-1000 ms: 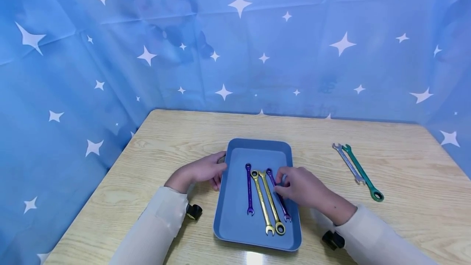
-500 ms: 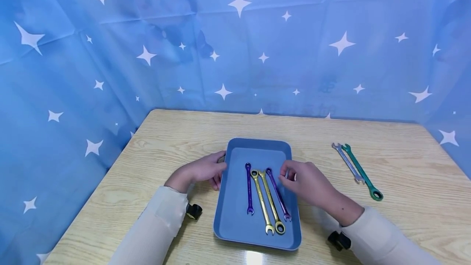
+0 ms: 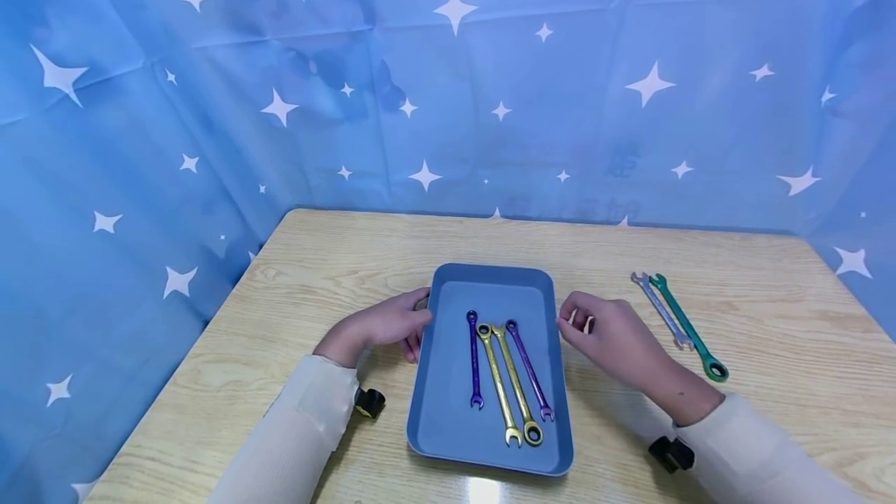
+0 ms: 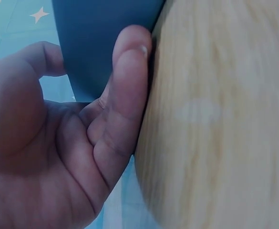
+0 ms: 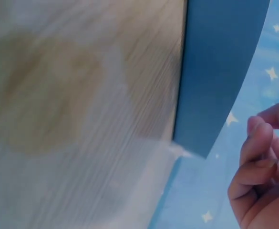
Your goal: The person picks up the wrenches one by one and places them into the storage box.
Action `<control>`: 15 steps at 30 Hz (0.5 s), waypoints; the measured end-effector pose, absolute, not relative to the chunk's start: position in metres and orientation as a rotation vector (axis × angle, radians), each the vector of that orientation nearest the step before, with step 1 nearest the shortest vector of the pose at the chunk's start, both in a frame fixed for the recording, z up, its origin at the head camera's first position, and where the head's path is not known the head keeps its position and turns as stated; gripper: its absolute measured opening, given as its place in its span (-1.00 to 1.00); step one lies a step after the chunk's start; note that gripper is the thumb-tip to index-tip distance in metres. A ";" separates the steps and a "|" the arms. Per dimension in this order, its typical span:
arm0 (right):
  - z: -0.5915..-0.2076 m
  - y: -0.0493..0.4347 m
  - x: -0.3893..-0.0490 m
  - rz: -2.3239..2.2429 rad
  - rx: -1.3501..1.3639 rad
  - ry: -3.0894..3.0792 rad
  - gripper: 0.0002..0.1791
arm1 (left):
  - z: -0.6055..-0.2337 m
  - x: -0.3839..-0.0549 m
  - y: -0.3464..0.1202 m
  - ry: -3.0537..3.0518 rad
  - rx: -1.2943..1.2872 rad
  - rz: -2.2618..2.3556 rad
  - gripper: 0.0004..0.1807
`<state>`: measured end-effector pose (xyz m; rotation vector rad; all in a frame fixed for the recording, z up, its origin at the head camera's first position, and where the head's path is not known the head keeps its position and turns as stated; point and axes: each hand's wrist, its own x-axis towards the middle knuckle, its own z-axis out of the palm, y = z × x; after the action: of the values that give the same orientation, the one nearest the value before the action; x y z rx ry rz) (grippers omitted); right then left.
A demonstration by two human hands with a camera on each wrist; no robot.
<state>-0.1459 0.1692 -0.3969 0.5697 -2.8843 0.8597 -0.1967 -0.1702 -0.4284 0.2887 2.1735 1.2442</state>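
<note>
My left hand [image 3: 388, 323] grips the left side of a blue-grey tray [image 3: 435, 411]; in the left wrist view the thumb hooks over the rim and the fingers [image 4: 129, 81] lie along the outer wall, low by the tabletop. Inside the tray, a purple wrench [image 3: 474, 364] lies leftmost. Two gold wrenches [image 3: 499, 383] [image 3: 516, 383] lie side by side in the middle, and a second purple wrench [image 3: 530, 372] slants to their right. My right hand [image 3: 612, 337] hovers just outside the tray's right rim, fingers loosely curled and nothing in them.
Right of my right hand, a silver wrench [image 3: 663, 309] and a longer green wrench [image 3: 689, 329] lie close together on the wooden table [image 3: 336, 255]. A blue curtain with white stars [image 3: 455, 99] hangs behind the table and along its left.
My right hand has left the right purple wrench and drawn back to the right, from above the tray to outside its rim. The left hand, tray and wrenches stay in place.
</note>
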 end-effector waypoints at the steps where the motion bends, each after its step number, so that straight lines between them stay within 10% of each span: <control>1: -0.397 0.172 -0.146 0.845 0.559 -2.888 -0.93 | -0.428 -0.196 -0.170 2.174 0.288 1.244 -0.20; 15: -0.397 0.215 -0.150 0.643 0.506 -2.921 -0.94 | -0.431 -0.194 -0.172 2.180 0.306 1.252 -0.23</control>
<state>-0.1500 0.2152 -0.3971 0.5061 -2.9214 0.6427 -0.1943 -0.1720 -0.4311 0.3062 2.1802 1.2517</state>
